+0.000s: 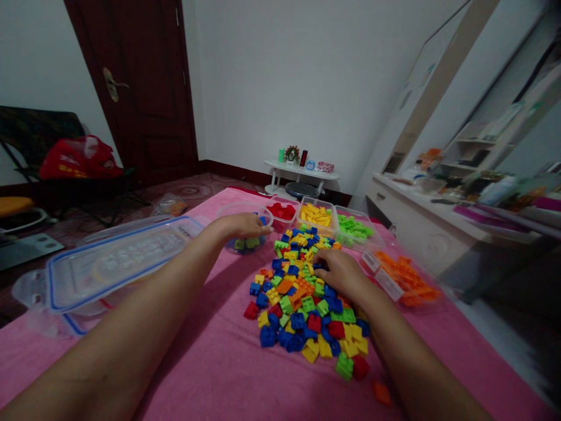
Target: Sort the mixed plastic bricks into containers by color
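My left hand (248,225) reaches over a round clear bowl (224,211) that holds blue and yellow-green bricks. Its fingers stretch out to the right above the rim, and I see nothing held in them. Mixed plastic building bricks (302,298) in blue, yellow, green, red and orange lie in a loose pile on the pink cloth. At the pile's right side, my right hand (337,270) has its fingers curled in, closed on what looks like a blue building brick (317,266). The palm side and part of that brick are hidden.
Clear boxes hold red bricks (281,211), yellow bricks (316,215), green bricks (353,228) and orange bricks (407,279). A lidded, blue-rimmed container (118,260) stands left on the pink cloth (210,362). One orange brick (381,393) lies near my right forearm.
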`<state>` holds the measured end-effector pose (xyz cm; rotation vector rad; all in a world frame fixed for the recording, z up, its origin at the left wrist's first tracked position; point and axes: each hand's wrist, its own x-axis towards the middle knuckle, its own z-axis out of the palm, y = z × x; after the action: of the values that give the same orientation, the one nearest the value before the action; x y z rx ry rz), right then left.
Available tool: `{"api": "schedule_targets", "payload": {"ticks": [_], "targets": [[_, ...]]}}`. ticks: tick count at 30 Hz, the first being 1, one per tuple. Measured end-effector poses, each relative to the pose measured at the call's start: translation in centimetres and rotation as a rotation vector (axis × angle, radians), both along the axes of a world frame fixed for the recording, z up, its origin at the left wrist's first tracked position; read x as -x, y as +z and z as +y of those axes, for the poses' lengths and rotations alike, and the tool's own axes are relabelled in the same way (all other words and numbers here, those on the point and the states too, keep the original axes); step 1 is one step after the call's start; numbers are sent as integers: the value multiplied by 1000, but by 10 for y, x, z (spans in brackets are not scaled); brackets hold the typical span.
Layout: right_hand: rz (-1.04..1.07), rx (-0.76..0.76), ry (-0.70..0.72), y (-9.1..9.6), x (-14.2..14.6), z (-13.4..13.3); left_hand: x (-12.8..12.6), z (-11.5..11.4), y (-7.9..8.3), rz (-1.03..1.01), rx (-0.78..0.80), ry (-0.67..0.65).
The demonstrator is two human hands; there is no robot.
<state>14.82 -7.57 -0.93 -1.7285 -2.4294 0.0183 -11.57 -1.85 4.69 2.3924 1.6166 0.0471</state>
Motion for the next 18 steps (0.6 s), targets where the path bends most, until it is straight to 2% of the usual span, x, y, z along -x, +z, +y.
{"api": "schedule_targets", "payload": {"ticks": [3,10,15,18], "targets": [[-2,0,-1,0,0,1,0,1,-6,84,83,-24],[-17,7,-2,1,1,1,6,13,-22,60,-19,-45],[-15,14,-5,2,1,0,7,15,-22,-33,-139,3],[-15,12,-9,2,1,0,9,13,-17,3,-146,77]]}}
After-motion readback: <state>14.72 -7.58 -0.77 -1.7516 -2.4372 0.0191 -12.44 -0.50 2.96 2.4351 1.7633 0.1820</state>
